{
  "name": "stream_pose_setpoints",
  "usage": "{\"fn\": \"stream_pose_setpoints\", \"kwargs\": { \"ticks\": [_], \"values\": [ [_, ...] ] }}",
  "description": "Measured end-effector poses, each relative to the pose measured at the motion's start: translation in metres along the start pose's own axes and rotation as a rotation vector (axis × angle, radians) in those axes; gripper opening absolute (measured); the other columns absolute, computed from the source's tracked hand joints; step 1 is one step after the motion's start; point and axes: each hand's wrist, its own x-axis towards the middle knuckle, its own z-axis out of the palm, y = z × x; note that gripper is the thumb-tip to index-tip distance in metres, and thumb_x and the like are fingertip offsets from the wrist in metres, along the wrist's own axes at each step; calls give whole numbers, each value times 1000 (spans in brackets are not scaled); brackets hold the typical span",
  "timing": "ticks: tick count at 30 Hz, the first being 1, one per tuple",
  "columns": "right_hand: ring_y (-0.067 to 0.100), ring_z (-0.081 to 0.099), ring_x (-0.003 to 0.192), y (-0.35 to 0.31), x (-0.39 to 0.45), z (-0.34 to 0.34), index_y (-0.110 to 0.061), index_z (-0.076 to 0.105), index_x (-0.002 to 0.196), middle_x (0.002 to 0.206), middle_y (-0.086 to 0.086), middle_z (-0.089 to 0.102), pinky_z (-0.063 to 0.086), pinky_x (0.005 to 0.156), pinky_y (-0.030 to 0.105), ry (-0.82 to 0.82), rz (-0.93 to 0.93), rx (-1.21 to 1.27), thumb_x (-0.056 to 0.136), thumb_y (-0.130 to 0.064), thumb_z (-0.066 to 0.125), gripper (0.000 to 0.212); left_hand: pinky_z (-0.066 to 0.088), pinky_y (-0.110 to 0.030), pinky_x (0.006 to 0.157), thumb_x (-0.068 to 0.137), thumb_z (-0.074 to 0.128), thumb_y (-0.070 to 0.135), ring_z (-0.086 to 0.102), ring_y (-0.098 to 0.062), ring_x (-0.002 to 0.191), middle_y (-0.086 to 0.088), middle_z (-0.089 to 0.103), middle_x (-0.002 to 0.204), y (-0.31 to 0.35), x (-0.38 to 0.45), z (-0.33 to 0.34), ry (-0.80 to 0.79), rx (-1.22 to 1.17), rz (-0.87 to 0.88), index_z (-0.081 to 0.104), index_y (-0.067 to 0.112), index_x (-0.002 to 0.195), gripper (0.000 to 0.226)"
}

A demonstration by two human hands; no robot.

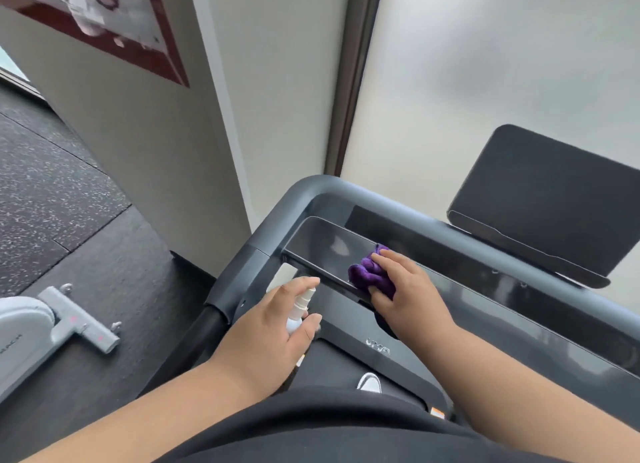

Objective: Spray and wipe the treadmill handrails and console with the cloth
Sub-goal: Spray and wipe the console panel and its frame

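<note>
Spray bottle (300, 311) in left hand (266, 338), nozzle apparently toward console (325, 246)

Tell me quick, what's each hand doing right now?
Left hand: closed around the white spray bottle.
Right hand: closed on the purple cloth, pressing it on the treadmill console.

The grey machine (20, 345) on the floor shows the letters "EACH".

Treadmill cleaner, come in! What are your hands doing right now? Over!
Left hand grips spray bottle. Right hand presses purple cloth on console tray. Nothing blocking. Over.
</note>
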Motion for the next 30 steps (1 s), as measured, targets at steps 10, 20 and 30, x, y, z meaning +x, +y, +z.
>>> {"fn": "stream_pose_setpoints", "kwargs": {
  "ticks": [10,20,30],
  "values": [
    [27,42,134,-64,86,26,-21,53,140,148,0,47,34,113,41,-123,-292,8,87,-32,69,57,36,-27,60,94,54,48,50,0,74,14,46,106,-30,55,-39,157,195,-344,26,56,131,47],
    [35,47,130,-45,100,57,-24,50,142,147,4,48,42,106,45,-261,-468,-296,71,-49,76,80,47,-33,66,97,54,43,59,-23,78,0,55,105,-39,95,-33,70,413,-469,31,43,131,41],
    [34,56,122,-25,93,40,-21,60,133,139,3,57,50,98,47,-233,-579,-191,65,-41,81,73,38,-30,60,97,54,46,55,-22,71,4,51,101,-23,136,-30,101,497,-423,32,43,131,41]
  ]
}}
